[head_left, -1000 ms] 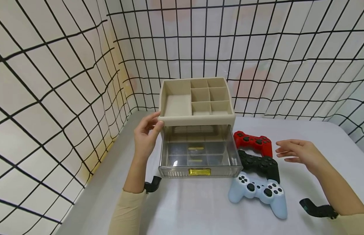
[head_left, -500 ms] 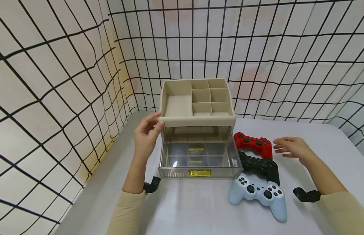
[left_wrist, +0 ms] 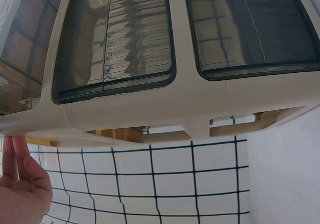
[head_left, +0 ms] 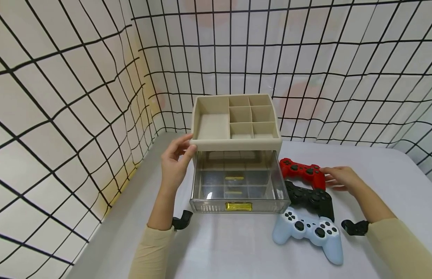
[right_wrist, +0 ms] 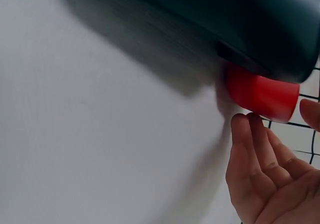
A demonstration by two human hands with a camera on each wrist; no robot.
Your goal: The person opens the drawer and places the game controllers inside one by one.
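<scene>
A beige desktop drawer organizer (head_left: 235,145) with a divided top stands at the centre. Its upper see-through drawer (head_left: 240,193) with a yellow handle is pulled out. My left hand (head_left: 174,161) holds the organizer's front left top corner, thumb in front and fingers along the side; in the left wrist view the fingers (left_wrist: 19,156) meet its edge. My right hand (head_left: 345,179) is at the right end of the red game controller (head_left: 299,170). In the right wrist view its fingers and thumb stand on either side of the red handle, fingers fairly straight.
In front of the red controller lie a black controller (head_left: 311,197) and a light blue controller (head_left: 308,232), close to the drawer's right side. White table (head_left: 233,248) runs beneath. Black wire mesh (head_left: 236,58) stands behind and on both sides.
My right hand has moved left from beside the controllers to the red controller's right end. My left hand stays on the organizer, which has not moved.
</scene>
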